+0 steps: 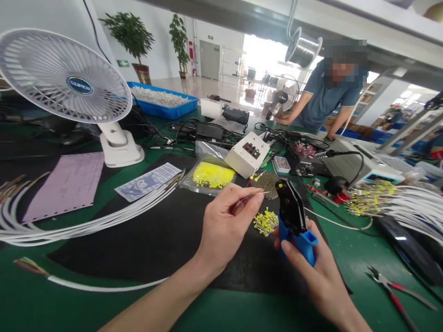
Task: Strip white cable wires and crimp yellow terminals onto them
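Note:
My left hand [226, 223] pinches a thin wire end [254, 195] between thumb and forefinger, its tip pointing right toward the black jaws of a crimping tool [291, 213]. My right hand [316, 267] grips that tool by its blue handles, head up. Just below the wire tip lies a small pile of yellow ferrules [266, 222] on the black mat [155, 240]. A long white cable bundle [86, 223] curves across the mat to the left.
A white desk fan [65, 85] stands at the left. A bag of yellow ferrules [212, 175], a white switch box [247, 154], a soldering station [360, 166], terminated white wires [387, 203] and red-handled cutters [394, 288] surround me. Another person [328, 97] leans on the far bench.

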Tool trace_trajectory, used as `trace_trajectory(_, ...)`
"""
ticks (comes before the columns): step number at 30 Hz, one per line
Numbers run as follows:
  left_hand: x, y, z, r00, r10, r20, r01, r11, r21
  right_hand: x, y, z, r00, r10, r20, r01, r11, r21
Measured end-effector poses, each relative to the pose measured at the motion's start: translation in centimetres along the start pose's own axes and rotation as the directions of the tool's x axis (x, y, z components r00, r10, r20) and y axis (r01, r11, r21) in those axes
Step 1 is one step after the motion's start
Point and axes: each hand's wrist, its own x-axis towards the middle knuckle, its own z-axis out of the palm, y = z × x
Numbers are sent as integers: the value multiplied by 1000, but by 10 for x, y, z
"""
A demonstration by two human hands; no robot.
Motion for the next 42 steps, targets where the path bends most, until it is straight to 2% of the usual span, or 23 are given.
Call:
trace_trajectory(6, -2, 2, -1, 1000, 13, -4, -12, 999, 42, -10, 5, 12, 998, 59, -17, -60, 998, -23)
trace_trajectory(10, -3, 3, -1, 1000, 16, 0, -16, 999, 47, -10, 7, 14, 999, 48, 24, -47, 997, -59)
trace_trajectory(21, -3, 1, 1, 1000, -3, 3, 3, 999, 45, -13, 5, 18, 999, 37, 10, -36, 999, -35)
trace_trajectory(29, -4, 1, 1, 1000, -8, 26, 8, 1000, 15, -14, 15, 22, 1000, -15, -1, 14, 990, -139)
trace_trajectory(32, -3, 2, 1, 997, -45, 67, 48, 998, -41, -17, 21, 25, 997, -57, -61, 45, 981, -190)
trace_trajectory(34, -2, 2, 1, 989, -83, 122, 95, 991, -93, -20, 25, 25, 992, -105, -68, 82, 956, -281)
trace_trajectory(38, -1, 2, 2, 952, -152, 266, 209, 958, -199, -26, 32, 16, 957, -287, -52, 228, 848, -479)
trace_trajectory(40, -1, 3, 3, 931, -174, 321, 255, 939, -232, -28, 33, 11, 946, -317, -73, 233, 816, -529)
trace_trajectory(42, -2, 3, 4, 912, -186, 365, 288, 925, -248, -29, 33, 5, 951, -293, -103, 189, 808, -559)
